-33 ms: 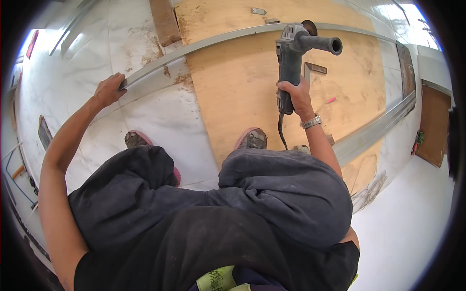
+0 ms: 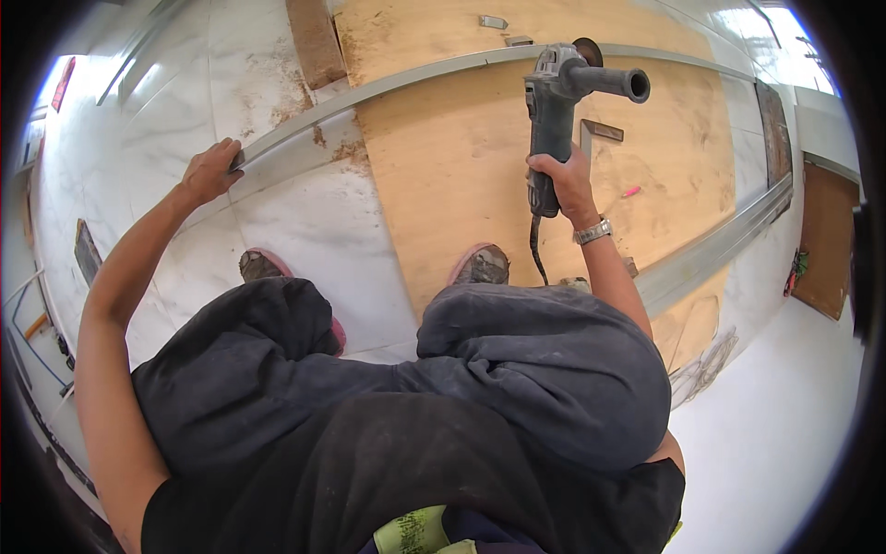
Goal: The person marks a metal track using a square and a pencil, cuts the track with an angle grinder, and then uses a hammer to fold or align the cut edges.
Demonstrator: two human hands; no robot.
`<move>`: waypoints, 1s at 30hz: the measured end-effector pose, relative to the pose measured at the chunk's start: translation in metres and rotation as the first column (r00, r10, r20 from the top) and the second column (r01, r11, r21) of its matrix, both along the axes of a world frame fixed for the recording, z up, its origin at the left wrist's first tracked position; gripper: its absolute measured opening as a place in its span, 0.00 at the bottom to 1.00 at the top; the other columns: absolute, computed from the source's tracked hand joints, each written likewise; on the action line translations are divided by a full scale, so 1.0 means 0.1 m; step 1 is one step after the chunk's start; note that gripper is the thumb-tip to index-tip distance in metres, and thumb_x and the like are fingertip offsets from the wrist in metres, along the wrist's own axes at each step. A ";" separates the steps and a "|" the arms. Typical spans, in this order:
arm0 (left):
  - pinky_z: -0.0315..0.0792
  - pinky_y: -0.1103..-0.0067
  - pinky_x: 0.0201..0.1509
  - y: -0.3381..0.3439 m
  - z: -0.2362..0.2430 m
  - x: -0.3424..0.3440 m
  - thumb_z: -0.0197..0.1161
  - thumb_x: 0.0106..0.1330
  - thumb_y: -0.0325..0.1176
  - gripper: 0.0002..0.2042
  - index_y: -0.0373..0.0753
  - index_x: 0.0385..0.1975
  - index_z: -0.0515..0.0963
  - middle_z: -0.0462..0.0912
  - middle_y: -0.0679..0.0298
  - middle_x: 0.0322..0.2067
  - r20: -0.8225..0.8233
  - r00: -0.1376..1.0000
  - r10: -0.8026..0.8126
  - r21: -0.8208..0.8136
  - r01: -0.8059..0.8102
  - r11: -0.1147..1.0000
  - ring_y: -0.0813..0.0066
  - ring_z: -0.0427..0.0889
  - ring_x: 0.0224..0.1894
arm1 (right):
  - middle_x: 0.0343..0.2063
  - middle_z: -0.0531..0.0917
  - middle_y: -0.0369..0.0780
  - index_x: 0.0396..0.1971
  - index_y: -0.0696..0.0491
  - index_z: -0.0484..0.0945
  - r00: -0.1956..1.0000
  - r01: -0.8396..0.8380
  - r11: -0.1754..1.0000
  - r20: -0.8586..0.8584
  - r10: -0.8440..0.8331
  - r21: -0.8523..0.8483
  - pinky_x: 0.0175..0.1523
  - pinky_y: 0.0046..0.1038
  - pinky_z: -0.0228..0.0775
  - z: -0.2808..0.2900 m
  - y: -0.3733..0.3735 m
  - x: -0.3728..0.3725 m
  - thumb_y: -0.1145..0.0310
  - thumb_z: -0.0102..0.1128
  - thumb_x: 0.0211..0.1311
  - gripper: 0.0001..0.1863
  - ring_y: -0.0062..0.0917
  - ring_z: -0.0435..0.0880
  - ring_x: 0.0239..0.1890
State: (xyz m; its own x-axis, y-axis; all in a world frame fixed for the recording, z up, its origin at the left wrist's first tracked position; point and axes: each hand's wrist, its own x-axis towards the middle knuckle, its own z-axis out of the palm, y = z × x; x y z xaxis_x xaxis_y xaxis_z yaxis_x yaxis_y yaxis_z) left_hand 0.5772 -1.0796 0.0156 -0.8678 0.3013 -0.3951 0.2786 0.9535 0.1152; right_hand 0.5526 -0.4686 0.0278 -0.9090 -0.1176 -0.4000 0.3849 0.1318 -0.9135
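My left hand (image 2: pixel 212 173) is closed round the near-left end of a long metal channel (image 2: pixel 406 85), which bows across the view toward the far right. In my right hand (image 2: pixel 569 189) is a dark angle grinder (image 2: pixel 551 129), gripped by its body, with its side handle pointing right. The grinder's disc (image 2: pixel 588 52) is up at the channel; whether it touches the metal I cannot tell. From the grinder's lower end a black cord (image 2: pixel 535 249) hangs toward my right knee. A try square (image 2: pixel 604 131) lies just right of the grinder.
Under the channel is a plywood sheet (image 2: pixel 434 203) on pale marbled floor tiles (image 2: pixel 323 222). A pink marker (image 2: pixel 631 192) lies on the plywood. More metal channels (image 2: pixel 720 247) run along the right. Wooden boards (image 2: pixel 314 42) lie at the far left, and a brown panel (image 2: pixel 824 238) is at far right.
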 end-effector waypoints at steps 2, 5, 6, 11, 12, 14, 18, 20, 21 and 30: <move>0.76 0.60 0.48 0.03 -0.04 0.01 0.70 0.59 0.32 0.13 0.38 0.39 0.74 0.79 0.55 0.40 -0.048 0.999 0.001 0.003 -0.001 1.000 0.51 0.80 0.46 | 0.24 0.82 0.37 0.34 0.60 0.77 1.000 -0.006 1.000 0.005 0.006 -0.001 0.30 0.25 0.75 -0.02 -0.01 -0.03 0.68 0.70 0.50 0.15 0.21 0.81 0.23; 0.75 0.60 0.47 0.04 -0.08 -0.03 0.67 0.57 0.27 0.12 0.38 0.39 0.74 0.79 0.54 0.39 -0.085 0.996 0.019 0.079 -0.013 0.997 0.49 0.80 0.44 | 0.24 0.82 0.37 0.34 0.60 0.77 0.999 -0.025 1.000 0.020 0.025 0.002 0.30 0.25 0.75 -0.04 -0.05 -0.05 0.67 0.70 0.50 0.15 0.21 0.81 0.23; 0.74 0.60 0.47 0.03 -0.07 -0.04 0.66 0.55 0.26 0.13 0.37 0.40 0.73 0.79 0.53 0.38 0.030 0.999 0.034 0.084 -0.037 0.996 0.48 0.80 0.43 | 0.24 0.82 0.37 0.34 0.60 0.77 0.999 -0.035 0.999 -0.005 0.034 -0.024 0.30 0.25 0.75 -0.04 -0.07 -0.06 0.67 0.70 0.51 0.15 0.21 0.81 0.23; 0.73 0.60 0.46 0.01 0.02 -0.01 0.65 0.52 0.25 0.13 0.36 0.39 0.74 0.80 0.51 0.35 0.210 0.978 0.003 0.104 -0.025 0.994 0.47 0.80 0.42 | 0.24 0.82 0.37 0.35 0.59 0.77 0.999 -0.042 0.999 -0.018 0.042 -0.002 0.29 0.24 0.75 -0.10 -0.08 -0.06 0.66 0.70 0.51 0.15 0.20 0.81 0.22; 0.73 0.60 0.46 0.03 0.02 0.03 0.65 0.53 0.25 0.13 0.37 0.38 0.74 0.79 0.51 0.35 0.177 0.984 -0.035 0.153 0.008 0.988 0.47 0.80 0.42 | 0.24 0.82 0.38 0.35 0.58 0.77 0.997 -0.057 0.998 -0.062 0.055 -0.029 0.27 0.24 0.76 -0.13 -0.05 -0.06 0.67 0.71 0.52 0.15 0.20 0.81 0.21; 0.74 0.60 0.46 0.04 -0.01 0.11 0.65 0.53 0.26 0.12 0.37 0.37 0.74 0.79 0.51 0.35 0.143 0.988 -0.050 0.191 0.022 0.981 0.46 0.79 0.42 | 0.24 0.82 0.38 0.35 0.58 0.77 0.998 -0.048 0.999 -0.047 0.049 0.022 0.28 0.24 0.76 -0.20 0.02 -0.06 0.66 0.71 0.52 0.15 0.20 0.81 0.21; 0.76 0.60 0.47 0.05 -0.17 0.13 0.67 0.54 0.30 0.15 0.38 0.42 0.79 0.82 0.52 0.38 0.181 0.983 0.023 -0.015 -0.021 1.000 0.49 0.82 0.44 | 0.22 0.79 0.32 0.30 0.54 0.79 0.998 -0.062 0.994 -0.005 0.063 0.088 0.28 0.23 0.69 -0.33 0.09 -0.08 0.63 0.70 0.55 0.12 0.17 0.76 0.21; 0.76 0.61 0.51 0.17 -0.18 0.12 0.69 0.55 0.30 0.17 0.38 0.45 0.80 0.83 0.53 0.42 0.229 0.973 -0.010 -0.139 0.043 0.989 0.53 0.81 0.52 | 0.20 0.77 0.31 0.31 0.53 0.77 0.998 -0.022 0.994 0.059 0.028 -0.103 0.24 0.22 0.67 -0.36 0.04 -0.05 0.66 0.69 0.56 0.10 0.17 0.74 0.18; 0.75 0.62 0.56 0.28 -0.15 0.18 0.69 0.56 0.31 0.20 0.39 0.50 0.79 0.82 0.52 0.45 0.031 1.000 0.003 0.003 -0.003 1.000 0.53 0.78 0.56 | 0.22 0.78 0.33 0.32 0.54 0.77 0.996 -0.041 0.996 0.078 0.047 -0.077 0.23 0.22 0.68 -0.34 0.03 -0.07 0.67 0.70 0.55 0.11 0.18 0.75 0.18; 0.72 0.54 0.47 3.01 -0.02 -0.17 0.40 0.79 0.56 0.31 0.31 0.34 0.79 0.83 0.40 0.36 0.249 0.967 0.059 0.768 -0.234 0.596 0.38 0.81 0.41 | 0.27 0.82 0.43 0.41 0.63 0.76 0.993 -0.078 0.979 0.076 0.094 -0.187 0.30 0.28 0.80 -0.08 -0.37 -0.11 0.64 0.63 0.57 0.18 0.27 0.82 0.22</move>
